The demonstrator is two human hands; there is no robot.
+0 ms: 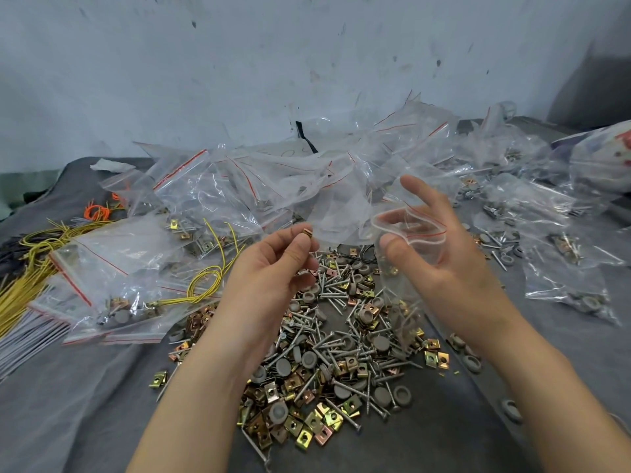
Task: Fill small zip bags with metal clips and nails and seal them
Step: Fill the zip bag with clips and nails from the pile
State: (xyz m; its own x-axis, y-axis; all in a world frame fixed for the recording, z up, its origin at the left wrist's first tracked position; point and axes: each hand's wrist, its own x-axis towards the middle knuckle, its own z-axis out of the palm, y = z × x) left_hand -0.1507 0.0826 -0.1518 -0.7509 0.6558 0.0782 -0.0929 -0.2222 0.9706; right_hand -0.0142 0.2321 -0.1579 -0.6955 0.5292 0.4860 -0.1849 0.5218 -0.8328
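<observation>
Your left hand (273, 268) is pinching a small, rigid metal clip (308, 231) while your right hand (444, 257) is gripping the limp, likely slippery zip bag (403, 288) open at its rim.

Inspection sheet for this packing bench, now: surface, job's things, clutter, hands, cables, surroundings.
Surface: grey cloth covers the table.
Job's things: loose pile of clips, nails and grey caps in the middle; empty bags heaped behind it; filled bags at the left.
Clutter: paper scrap at the far left.
Hands: left hand pinches a small clip; right hand holds an open zip bag by its mouth.
Cables: yellow wires and orange wires at the left, among the bags.
Surroundings: stained pale wall behind the table.
</observation>
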